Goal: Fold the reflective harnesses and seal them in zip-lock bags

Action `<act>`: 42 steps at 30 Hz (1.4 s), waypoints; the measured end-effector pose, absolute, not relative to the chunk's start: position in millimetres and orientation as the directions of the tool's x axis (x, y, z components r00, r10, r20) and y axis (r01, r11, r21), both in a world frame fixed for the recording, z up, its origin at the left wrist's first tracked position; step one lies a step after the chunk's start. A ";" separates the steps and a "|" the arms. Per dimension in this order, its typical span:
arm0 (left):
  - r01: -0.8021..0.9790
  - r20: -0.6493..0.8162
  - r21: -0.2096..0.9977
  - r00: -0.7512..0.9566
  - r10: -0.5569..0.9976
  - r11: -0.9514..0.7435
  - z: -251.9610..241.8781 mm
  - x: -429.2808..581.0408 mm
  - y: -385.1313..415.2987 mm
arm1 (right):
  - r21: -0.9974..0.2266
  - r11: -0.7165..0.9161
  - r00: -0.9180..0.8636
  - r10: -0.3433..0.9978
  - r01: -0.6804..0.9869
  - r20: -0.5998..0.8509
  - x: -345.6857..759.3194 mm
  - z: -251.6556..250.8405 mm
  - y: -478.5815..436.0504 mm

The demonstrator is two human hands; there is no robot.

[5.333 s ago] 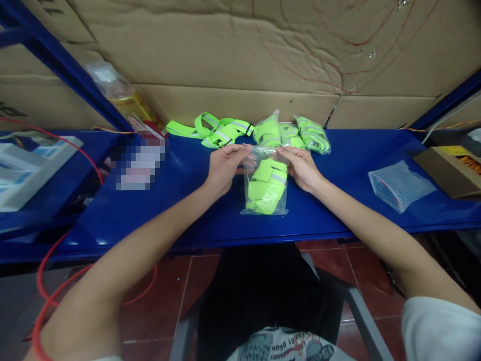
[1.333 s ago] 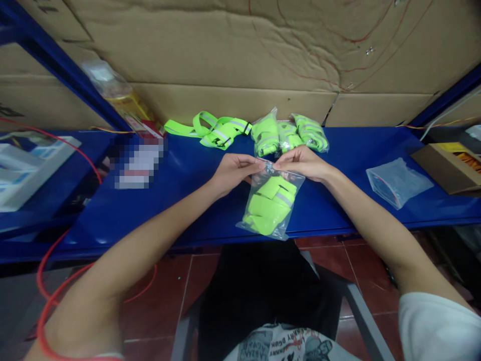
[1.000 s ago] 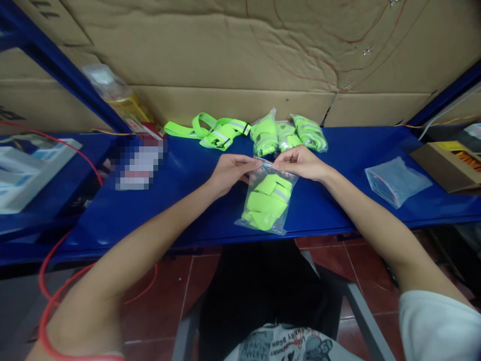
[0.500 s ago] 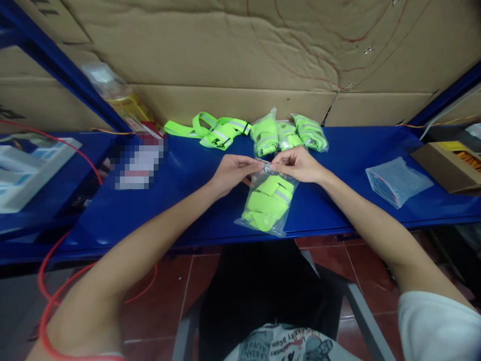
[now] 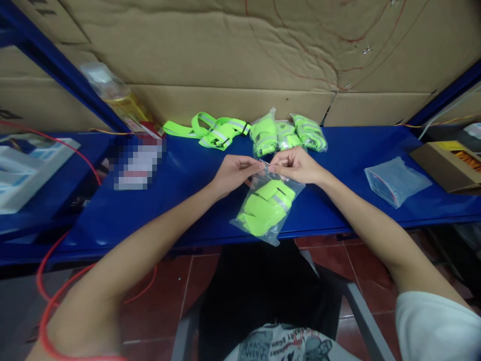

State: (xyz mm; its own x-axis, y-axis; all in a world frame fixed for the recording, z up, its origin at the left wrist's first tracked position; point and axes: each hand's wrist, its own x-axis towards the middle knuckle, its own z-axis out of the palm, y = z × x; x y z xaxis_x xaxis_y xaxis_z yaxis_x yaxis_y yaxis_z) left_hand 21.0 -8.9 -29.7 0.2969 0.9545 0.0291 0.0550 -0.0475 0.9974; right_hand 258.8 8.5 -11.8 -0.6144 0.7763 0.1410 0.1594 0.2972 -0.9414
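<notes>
Moved: zip bag (image 5: pixel 267 208) base swung lower left.
Axis: tilted, mouth upper right.
Left hand (image 5: pixel 233 173): pinching mouth.
Right hand (image 5: pixel 296 164): pinching mouth.

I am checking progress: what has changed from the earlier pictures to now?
The left hand and right hand slid inward along the top edge of the zip bag, from its corners to nearly meeting. The bag tilted, its bottom swinging toward the person. Neither grip let go. The packed bags, loose strap and empty bags stayed put.
</notes>
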 end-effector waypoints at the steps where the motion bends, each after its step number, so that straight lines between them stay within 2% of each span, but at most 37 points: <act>1: 0.056 0.025 0.997 0.297 0.955 -0.044 -30.1 20.7 -8.5 | -0.941 0.298 -0.615 0.776 0.162 0.140 258.4 -11.5 8.0; 9: 0.019 0.078 0.996 0.326 0.942 -0.089 -26.8 17.8 -8.3 | -0.925 0.316 -0.629 0.768 0.210 0.120 253.0 -15.3 5.7; 13: 0.014 0.016 1.000 0.318 0.948 -0.022 -27.2 20.0 -8.0 | -0.918 0.348 -0.640 0.753 0.188 0.155 249.0 -15.9 2.8; 18: 0.046 -0.067 0.997 0.363 0.929 0.054 -28.0 21.1 -6.1 | -0.908 0.373 -0.528 0.819 0.190 0.225 248.8 -10.7 -0.6; 22: 0.079 -0.012 0.997 0.392 0.920 -0.021 -26.5 19.0 -6.1 | -0.883 0.422 -0.445 0.844 0.208 0.298 249.1 -6.9 -0.9; 26: 0.134 0.103 0.975 0.425 0.899 -0.175 -28.6 18.2 -5.9 | -0.875 0.408 -0.494 0.835 0.260 0.242 248.3 -12.3 1.3; 31: 0.116 0.031 0.988 0.479 0.877 -0.098 -26.3 14.5 -5.4 | -0.917 0.338 -0.472 0.857 0.209 0.209 249.4 -21.4 4.7; 36: 0.183 0.009 0.967 0.667 0.745 -0.175 -14.5 7.3 -8.2 | -0.922 0.309 -0.378 0.902 0.233 0.207 248.9 -17.9 3.0; 42: 0.213 -0.025 0.956 0.748 0.664 -0.203 -8.2 0.9 -5.9 | -0.915 0.354 -0.204 0.927 0.194 0.315 251.0 -10.4 4.3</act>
State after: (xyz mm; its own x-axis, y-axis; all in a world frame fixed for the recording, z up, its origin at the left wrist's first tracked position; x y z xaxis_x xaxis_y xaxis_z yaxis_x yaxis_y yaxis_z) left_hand 0.9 -5.9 -8.2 0.7476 0.6637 -0.0252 0.2126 -0.2032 0.9558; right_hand 251.0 4.3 -10.4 -0.2041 0.9268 0.3153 0.1943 0.3540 -0.9148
